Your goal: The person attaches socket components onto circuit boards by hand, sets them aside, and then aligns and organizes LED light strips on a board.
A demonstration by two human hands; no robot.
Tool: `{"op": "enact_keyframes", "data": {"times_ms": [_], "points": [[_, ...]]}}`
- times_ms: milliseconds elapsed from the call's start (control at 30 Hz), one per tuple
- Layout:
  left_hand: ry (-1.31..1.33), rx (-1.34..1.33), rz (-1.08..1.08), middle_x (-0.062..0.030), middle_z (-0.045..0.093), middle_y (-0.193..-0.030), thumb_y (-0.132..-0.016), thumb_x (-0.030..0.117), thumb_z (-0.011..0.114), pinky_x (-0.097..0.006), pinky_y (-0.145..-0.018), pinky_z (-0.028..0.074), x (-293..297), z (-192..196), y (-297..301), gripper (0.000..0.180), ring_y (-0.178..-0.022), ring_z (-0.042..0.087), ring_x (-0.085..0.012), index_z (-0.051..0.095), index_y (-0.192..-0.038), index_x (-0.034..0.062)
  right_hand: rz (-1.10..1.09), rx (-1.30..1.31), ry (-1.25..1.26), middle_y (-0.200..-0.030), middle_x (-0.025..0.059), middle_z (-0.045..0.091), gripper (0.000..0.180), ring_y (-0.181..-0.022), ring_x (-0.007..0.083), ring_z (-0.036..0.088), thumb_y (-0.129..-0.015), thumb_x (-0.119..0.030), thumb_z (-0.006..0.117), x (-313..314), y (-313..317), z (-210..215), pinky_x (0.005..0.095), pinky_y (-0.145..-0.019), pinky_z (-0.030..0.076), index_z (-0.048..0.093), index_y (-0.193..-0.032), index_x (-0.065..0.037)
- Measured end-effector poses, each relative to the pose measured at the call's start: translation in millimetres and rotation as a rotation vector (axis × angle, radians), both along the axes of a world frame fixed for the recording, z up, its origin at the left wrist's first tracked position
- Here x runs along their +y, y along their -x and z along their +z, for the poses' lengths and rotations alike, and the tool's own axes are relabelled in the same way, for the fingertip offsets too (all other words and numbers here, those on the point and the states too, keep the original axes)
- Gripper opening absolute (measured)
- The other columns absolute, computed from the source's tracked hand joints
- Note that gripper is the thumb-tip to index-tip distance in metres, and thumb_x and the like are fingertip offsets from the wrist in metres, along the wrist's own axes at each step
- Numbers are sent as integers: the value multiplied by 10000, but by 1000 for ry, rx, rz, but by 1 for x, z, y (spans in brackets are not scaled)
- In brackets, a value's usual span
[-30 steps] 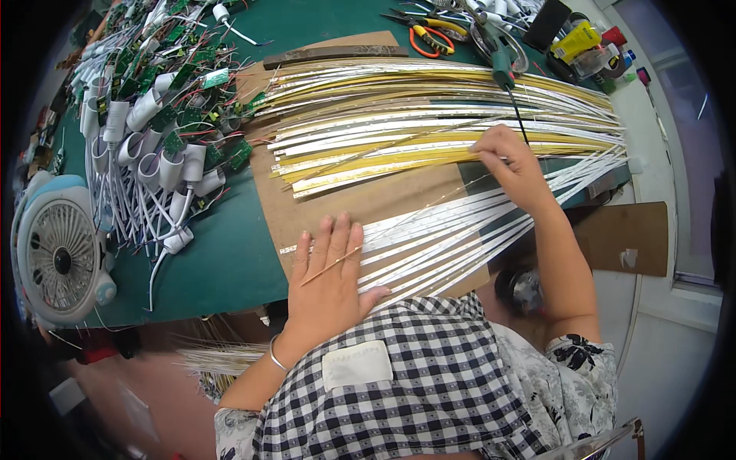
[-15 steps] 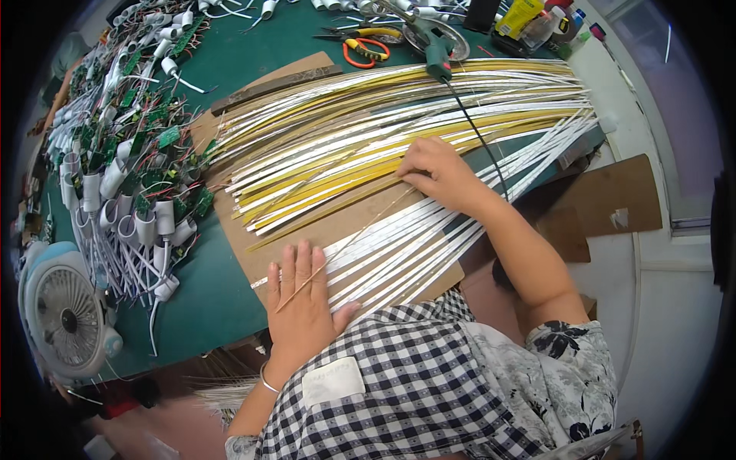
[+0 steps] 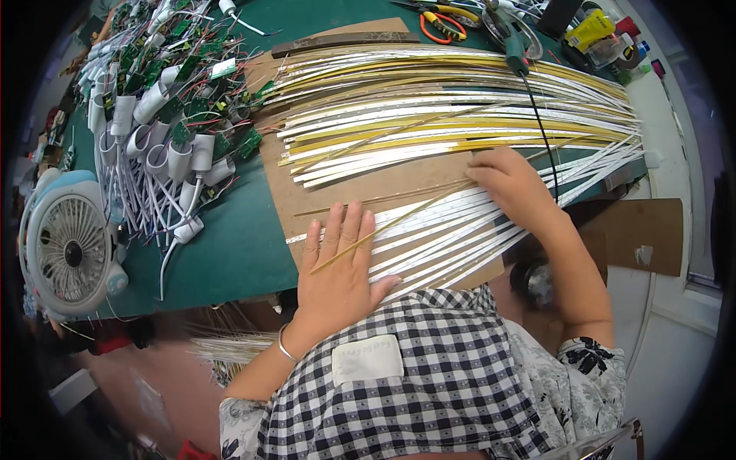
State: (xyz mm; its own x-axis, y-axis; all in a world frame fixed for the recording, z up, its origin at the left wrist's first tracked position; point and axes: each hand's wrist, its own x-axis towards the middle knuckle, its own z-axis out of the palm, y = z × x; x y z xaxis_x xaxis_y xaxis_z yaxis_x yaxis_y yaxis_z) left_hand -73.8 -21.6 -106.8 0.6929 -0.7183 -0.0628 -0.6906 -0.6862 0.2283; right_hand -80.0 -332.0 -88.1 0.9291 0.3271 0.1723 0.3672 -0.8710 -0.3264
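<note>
We kept our left hand flat and open at six o'clock, pinning the white strips to the cardboard sheet so they stayed fanned. Our right hand, at three o'clock, curled loosely over one thin gold strip crossing the left fingers; whether it pinched the strip we could not tell.

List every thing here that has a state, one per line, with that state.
Left hand: flat, fingers spread, pressing on the white strips.
Right hand: palm down, fingers curled on the strips.
Thin yellow strip: lying slantwise over the left fingers toward the right hand.
White strips: fanned out flat on the cardboard sheet.
Yellow strips: spread in a fan, farther back.
Small fan: lying face up; running or not cannot be told.
Pliers: lying unused on the green mat.
</note>
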Motion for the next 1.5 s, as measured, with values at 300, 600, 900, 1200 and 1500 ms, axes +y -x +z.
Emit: {"op": "enact_keyframes", "data": {"times_ms": [300, 600, 900, 1200, 1500], "points": [[30, 8, 32, -152, 329, -1499, -797, 594, 590, -495, -1159, 102, -3, 1, 3, 863, -1421, 231, -303, 396, -1407, 15, 25, -208, 181, -901, 52, 583, 203, -835, 242, 565, -736, -89, 598, 0, 5, -7, 344, -734, 468, 649, -933, -89], [-1, -37, 15, -159, 306, -1508, -813, 598, 559, -515, -1113, 199, -1, -2, 5, 873, -1414, 227, -332, 369, -1407, -13, -59, -60, -21, -903, 69, 588, 219, -852, 276, 571, -751, -64, 670, -5, 2, -1, 373, -768, 486, 642, -968, -65], [-3, -43, 31, -159, 324, -1498, -799, 604, 567, -515, -1117, 180, -2, -1, 4, 892, -1397, 261, -326, 363, -1410, -13, 226, -184, 183, -840, 40, 584, 123, -807, 221, 575, -706, -133, 634, 3, -10, 7, 353, -672, 462, 598, -820, -106], [-34, -79, 46, -153, 363, -1477, -797, 592, 584, -523, -1125, 151, -7, -1, 6, 852, -1384, 294, -317, 417, -1376, -9, 116, -167, 137, -824, 21, 578, 77, -787, 202, 572, -755, -190, 597, 11, -27, -10, 330, -695, 455, 597, -780, -118], [-17, -73, 25, -213, 403, -1428, -787, 558, 596, -546, -1124, 162, -6, 2, 5, 875, -1362, 307, -360, 388, -1368, -63, 218, -484, 248, -791, -14, 537, 126, -747, 139, 528, -704, -174, 581, 36, -17, -10, 288, -660, 420, 596, -808, -105]]}}
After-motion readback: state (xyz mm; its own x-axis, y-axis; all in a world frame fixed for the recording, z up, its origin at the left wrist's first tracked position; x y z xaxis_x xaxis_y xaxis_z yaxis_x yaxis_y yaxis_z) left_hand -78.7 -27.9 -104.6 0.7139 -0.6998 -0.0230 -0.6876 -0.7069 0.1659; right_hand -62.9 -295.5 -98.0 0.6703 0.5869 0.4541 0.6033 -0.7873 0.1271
